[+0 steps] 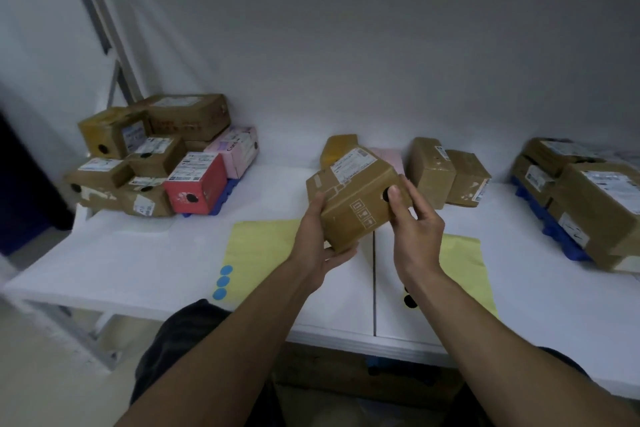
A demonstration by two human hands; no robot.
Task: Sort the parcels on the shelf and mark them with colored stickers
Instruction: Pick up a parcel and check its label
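While the left hand [317, 239] cupped the box [353, 191] from beneath, the right hand [415, 229] pinched its side, thumb on a black sticker [385, 196].

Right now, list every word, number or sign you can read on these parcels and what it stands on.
"Con": start of a word, rest unclear, on the pink box.
Boxed handling symbols, no words: held box.
Shipping labels, all parcels: too blurred.
Red print, top-left brown box: unreadable.
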